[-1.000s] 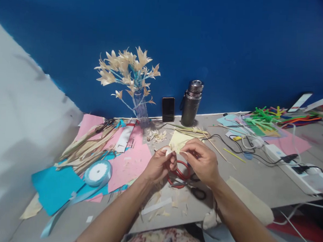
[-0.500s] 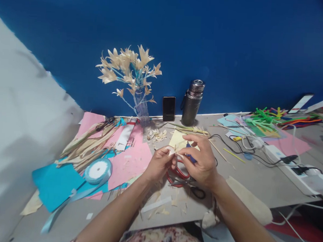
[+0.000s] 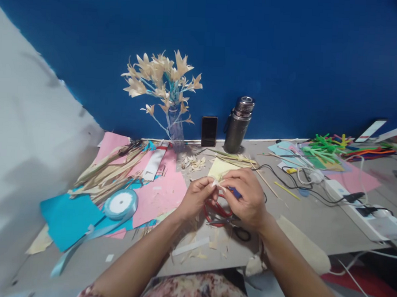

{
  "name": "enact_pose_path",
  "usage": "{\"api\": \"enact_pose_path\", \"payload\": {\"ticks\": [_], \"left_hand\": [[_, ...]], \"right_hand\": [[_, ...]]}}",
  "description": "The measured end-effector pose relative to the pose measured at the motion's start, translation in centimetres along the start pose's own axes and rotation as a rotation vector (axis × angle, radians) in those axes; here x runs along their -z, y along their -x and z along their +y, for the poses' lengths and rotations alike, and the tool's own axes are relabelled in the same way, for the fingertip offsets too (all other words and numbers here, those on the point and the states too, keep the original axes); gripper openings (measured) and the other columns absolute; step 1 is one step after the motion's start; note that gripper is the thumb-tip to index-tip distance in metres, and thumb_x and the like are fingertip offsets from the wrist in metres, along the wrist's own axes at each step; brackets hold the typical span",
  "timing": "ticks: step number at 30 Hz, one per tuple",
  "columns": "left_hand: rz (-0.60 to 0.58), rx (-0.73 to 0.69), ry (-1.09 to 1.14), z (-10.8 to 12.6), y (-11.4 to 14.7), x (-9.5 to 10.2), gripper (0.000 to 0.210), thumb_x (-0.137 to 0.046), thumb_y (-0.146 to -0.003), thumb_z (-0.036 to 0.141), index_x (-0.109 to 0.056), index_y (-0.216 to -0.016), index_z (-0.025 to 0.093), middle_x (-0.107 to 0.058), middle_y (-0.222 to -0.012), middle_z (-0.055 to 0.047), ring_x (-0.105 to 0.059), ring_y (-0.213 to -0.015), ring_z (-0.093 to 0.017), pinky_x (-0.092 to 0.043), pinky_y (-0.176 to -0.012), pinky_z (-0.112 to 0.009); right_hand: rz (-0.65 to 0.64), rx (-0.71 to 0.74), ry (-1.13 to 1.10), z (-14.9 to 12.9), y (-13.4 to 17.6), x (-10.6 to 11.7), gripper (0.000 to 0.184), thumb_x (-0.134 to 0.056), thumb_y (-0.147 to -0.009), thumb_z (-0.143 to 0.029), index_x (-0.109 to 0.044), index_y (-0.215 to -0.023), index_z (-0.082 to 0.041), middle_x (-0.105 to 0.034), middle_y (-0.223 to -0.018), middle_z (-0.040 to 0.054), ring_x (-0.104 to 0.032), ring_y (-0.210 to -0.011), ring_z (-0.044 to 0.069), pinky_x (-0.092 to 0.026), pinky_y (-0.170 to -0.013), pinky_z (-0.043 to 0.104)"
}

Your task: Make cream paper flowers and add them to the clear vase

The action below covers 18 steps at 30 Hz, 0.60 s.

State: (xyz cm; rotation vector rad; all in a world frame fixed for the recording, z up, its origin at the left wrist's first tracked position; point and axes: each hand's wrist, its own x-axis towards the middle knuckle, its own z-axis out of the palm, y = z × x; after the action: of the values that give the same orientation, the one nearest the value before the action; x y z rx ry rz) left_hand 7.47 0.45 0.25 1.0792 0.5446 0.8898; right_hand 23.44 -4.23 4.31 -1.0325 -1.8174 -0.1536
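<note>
A small pale petal-like piece (image 3: 215,183), looking like dried husk, is pinched between the fingertips of both hands. My left hand (image 3: 196,199) holds it from the left, thumb and fingers pressed together. On the other side my right hand (image 3: 247,197) grips it with closed fingertips. Below the hands lie red-handled scissors (image 3: 217,209), partly hidden, and another pair with black handles (image 3: 242,233). Just beyond is a yellow paper (image 3: 217,167), with a heap of cut pale petals (image 3: 193,163) to its left.
Husk flowers (image 3: 162,78) stand in a clear vase (image 3: 176,132) near a phone (image 3: 209,131) and a flask (image 3: 238,126). At left lie husk strips (image 3: 109,172), a ribbon roll (image 3: 120,204) and pink paper (image 3: 161,197). A power strip (image 3: 351,205) with cables lies right.
The raised fingers of my right hand have come down and closed in on the pale piece. My left hand stays pinched on it. The view has shifted slightly.
</note>
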Motion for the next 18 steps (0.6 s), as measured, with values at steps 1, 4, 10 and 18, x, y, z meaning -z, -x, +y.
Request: {"api": "enact_pose_path", "payload": {"ticks": [1,4,10,18], "left_hand": [[0.002,-0.012,-0.035,0.2,0.0,-0.1,0.034,-0.07,-0.083,0.045,-0.063,-0.071,0.014,-0.058,-0.059,-0.001,-0.052,-0.053,-0.01,-0.041,-0.055,-0.021],[0.014,-0.048,-0.103,0.5,0.1,-0.4,0.034,-0.069,-0.084,0.045,-0.065,-0.071,0.014,-0.059,-0.061,-0.002,-0.053,-0.053,-0.01,-0.041,-0.056,-0.021],[0.112,-0.066,-0.116,0.7,0.3,-0.9,0.027,-0.078,-0.075,0.04,-0.072,-0.075,0.013,-0.062,-0.059,-0.001,-0.051,-0.051,-0.01,-0.04,-0.052,-0.021],[0.275,-0.249,-0.357,0.8,0.6,-1.2,0.026,-0.071,-0.08,0.034,-0.071,-0.062,0.016,-0.055,-0.054,0.001,-0.046,-0.054,-0.011,-0.035,-0.055,-0.023]], "right_hand": [[0.009,-0.012,0.0,0.0,0.0,-0.1,0.017,-0.063,-0.082,-0.007,-0.067,-0.089,-0.023,-0.068,-0.09,0.0062,-0.062,-0.089,0.022,-0.05,-0.08,0.04],[0.028,-0.045,0.009,0.2,0.2,-0.3,0.015,-0.064,-0.082,-0.008,-0.067,-0.086,-0.022,-0.068,-0.087,0.0058,-0.062,-0.086,0.022,-0.05,-0.079,0.039],[0.024,-0.065,0.029,0.4,0.3,-0.4,0.013,-0.064,-0.082,-0.01,-0.067,-0.085,-0.023,-0.068,-0.085,0.0054,-0.062,-0.085,0.022,-0.05,-0.078,0.038],[0.029,-0.07,0.07,-0.1,0.4,-0.8,0.012,-0.066,-0.082,-0.01,-0.067,-0.085,-0.022,-0.066,-0.083,0.0059,-0.06,-0.083,0.021,-0.05,-0.075,0.037]]}}
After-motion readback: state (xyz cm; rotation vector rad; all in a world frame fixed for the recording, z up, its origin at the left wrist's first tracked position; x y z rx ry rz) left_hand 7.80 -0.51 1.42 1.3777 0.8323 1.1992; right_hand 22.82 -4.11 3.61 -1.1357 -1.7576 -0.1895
